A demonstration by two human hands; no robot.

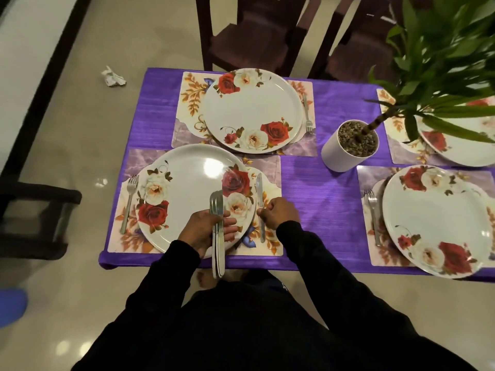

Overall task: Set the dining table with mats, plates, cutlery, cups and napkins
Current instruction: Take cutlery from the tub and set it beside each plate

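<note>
Knife laid just right of the near plate

The right hand (278, 214) touches a knife (260, 204) on the mat (270, 167); left of it the near plate (187, 188), the left hand (207, 230) over it gripping a cutlery bundle (218, 231), a fork (128, 204) farther left

glossy beige tile floor (112, 44) with light glare at 7 o'clock, two dark wooden chairs (249, 30) at 12 o'clock, crumpled paper (112, 77) at 10 o'clock, dark furniture (34, 218) at 9 o'clock
</note>
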